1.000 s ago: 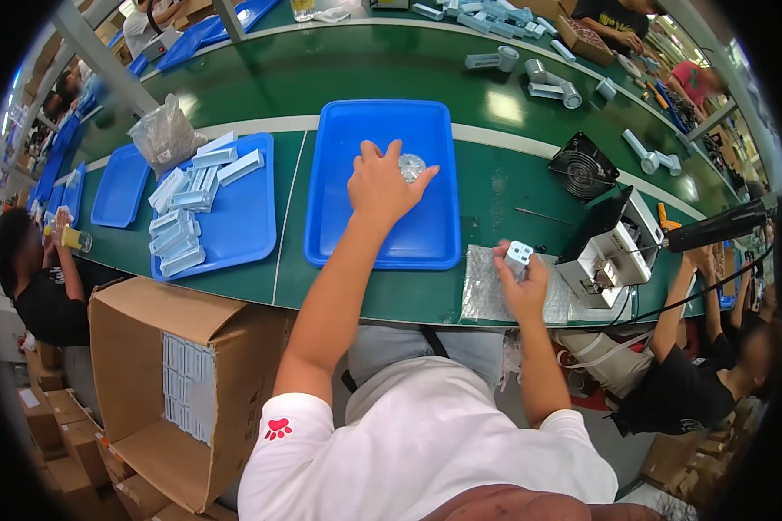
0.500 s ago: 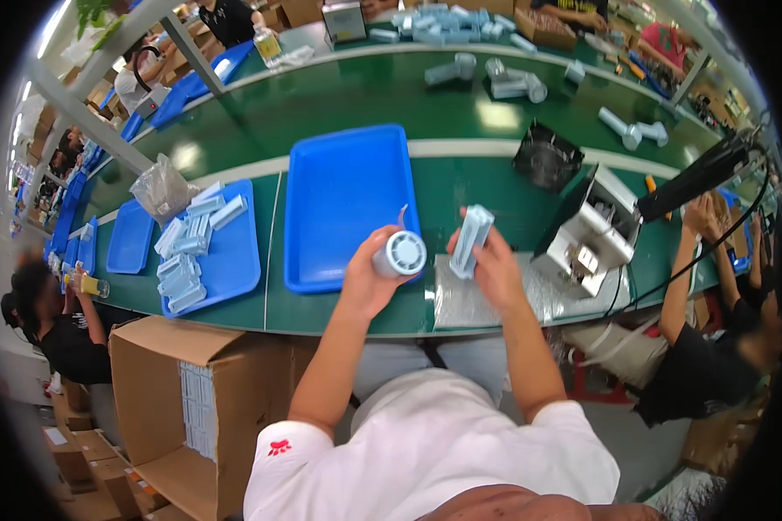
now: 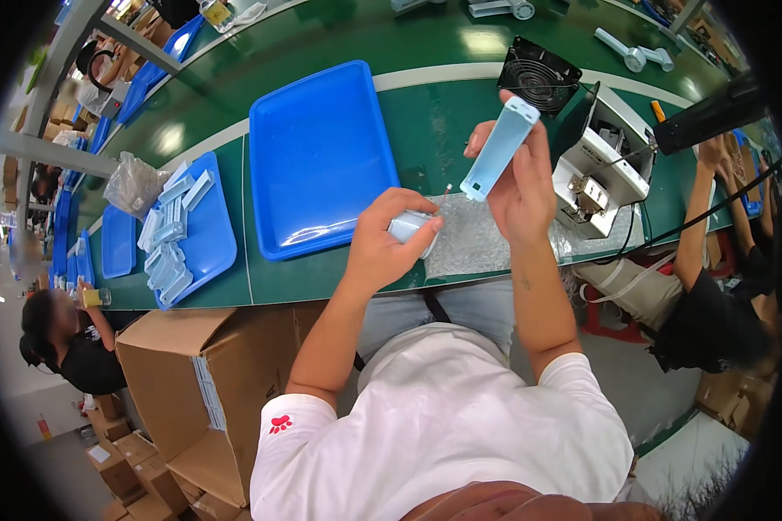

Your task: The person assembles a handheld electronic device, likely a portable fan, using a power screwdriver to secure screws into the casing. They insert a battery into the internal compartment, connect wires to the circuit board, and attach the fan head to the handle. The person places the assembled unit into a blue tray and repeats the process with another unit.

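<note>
My left hand (image 3: 381,246) is closed around a light blue cylindrical plastic housing (image 3: 407,227), mostly covered by the fingers. A short thin wire (image 3: 447,193) sticks up beside it. Higher and to the right, my right hand (image 3: 528,187) grips a long light blue plastic handle shell (image 3: 502,148), held tilted with its hollow, trough-like side showing. The two parts are apart from each other. Beneath them a sheet of bubble wrap (image 3: 469,247) lies on the green bench (image 3: 434,113).
A large blue tray (image 3: 274,113) lies left of my hands. Another blue tray (image 3: 222,234) bears several light blue shells (image 3: 169,230). To the right stand a black fan (image 3: 539,74) and a white-panelled machine (image 3: 621,178). An open cardboard box (image 3: 169,339) sits below the bench; co-workers flank me.
My right hand has raised the handle shell and turned its hollow side into view. My left hand has rotated the cylindrical housing, so its vented round face is now out of sight. The view has shifted.
</note>
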Demonstrator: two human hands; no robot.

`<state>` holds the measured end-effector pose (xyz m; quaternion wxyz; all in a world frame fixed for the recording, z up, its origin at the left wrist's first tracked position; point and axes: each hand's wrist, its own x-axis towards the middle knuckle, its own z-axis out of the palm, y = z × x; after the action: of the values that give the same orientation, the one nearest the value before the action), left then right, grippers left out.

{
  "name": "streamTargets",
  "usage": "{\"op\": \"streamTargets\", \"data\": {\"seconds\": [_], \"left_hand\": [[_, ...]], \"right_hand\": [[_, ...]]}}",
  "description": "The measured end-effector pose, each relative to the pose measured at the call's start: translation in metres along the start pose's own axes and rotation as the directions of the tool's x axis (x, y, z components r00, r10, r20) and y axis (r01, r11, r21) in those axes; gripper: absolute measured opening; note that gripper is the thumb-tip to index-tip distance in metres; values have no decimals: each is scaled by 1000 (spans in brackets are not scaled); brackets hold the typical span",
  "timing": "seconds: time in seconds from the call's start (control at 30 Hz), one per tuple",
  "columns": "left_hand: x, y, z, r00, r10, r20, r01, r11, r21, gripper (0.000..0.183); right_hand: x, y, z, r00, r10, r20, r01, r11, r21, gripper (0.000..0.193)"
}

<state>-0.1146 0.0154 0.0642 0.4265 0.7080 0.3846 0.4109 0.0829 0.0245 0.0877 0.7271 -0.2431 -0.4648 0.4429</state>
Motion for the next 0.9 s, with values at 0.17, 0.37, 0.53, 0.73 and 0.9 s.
{"op": "streamTargets", "data": {"seconds": [0.17, 0.37, 0.53, 0.73, 0.9], "left_hand": [[0, 2, -5, 995, 95, 10, -95, 994, 56, 18], [-4, 0, -2, 990, 132, -40, -131, 991, 25, 21], [-6, 0, 2, 991, 128, -23, -126, 989, 72, 22], [-7, -4, 4, 985, 174, -15, -174, 984, 36, 44], [-4, 2, 10, 998, 63, 20, -64, 996, 61, 86]], "right_hand": [[-2, 7, 12, 993, -73, 93, 75, 997, -23, 58], [-18, 24, 7, 1000, 2, -7, -2, 994, 111, 56], [-26, 17, 7, 999, -44, 30, 40, 990, 137, 54], [-31, 14, 2, 990, 134, 34, -138, 966, 220, 57], [-40, 11, -6, 996, 91, 18, -92, 990, 107, 60]]}}
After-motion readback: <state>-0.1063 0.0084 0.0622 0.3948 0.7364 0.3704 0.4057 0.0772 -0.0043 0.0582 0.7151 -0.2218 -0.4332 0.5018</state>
